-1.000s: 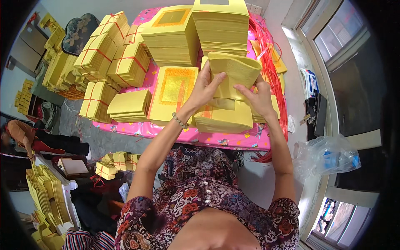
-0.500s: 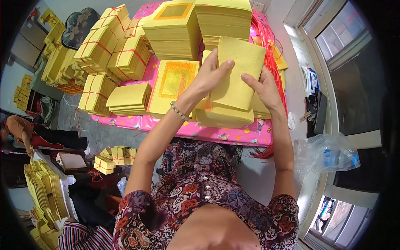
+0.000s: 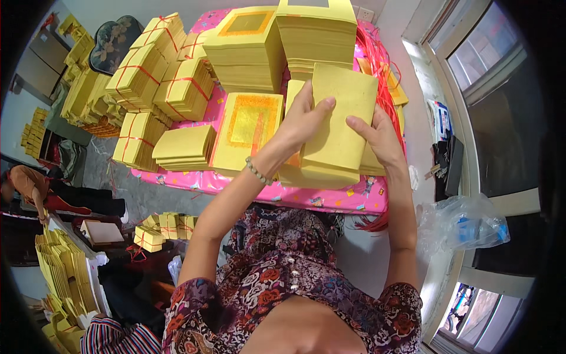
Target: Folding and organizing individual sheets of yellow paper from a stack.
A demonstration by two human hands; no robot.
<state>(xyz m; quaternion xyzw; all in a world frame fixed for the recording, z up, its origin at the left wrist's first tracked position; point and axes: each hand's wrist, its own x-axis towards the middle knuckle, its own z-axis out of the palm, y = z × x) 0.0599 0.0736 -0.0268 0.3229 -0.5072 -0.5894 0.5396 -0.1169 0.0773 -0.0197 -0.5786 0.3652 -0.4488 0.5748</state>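
Note:
Both hands hold a thick wad of plain yellow paper (image 3: 342, 121) above the pink-covered table. My left hand (image 3: 303, 115) grips its left edge, thumb lying on the top sheet; a beaded bracelet circles that wrist. On the opposite edge, my right hand (image 3: 380, 137) has its thumb on top and its fingers mostly hidden behind. Beneath the wad sits a low yellow paper stack (image 3: 318, 177), partly covered. Left of it lies a stack with an orange-and-gold printed square (image 3: 247, 127), and beside that a small folded pile (image 3: 184, 144).
Tall paper stacks (image 3: 315, 41) rise behind my hands. Bundles tied with red strips (image 3: 138, 76) fill the table's left side. Loose red strips (image 3: 383, 76) hang at the right. A clear plastic bag (image 3: 463, 221) lies by the window. Another person in brown (image 3: 29, 183) is at far left.
The wad has come slightly closer to me, and more of its near edge shows. Both hands keep their hold. The whole view has shifted a little.

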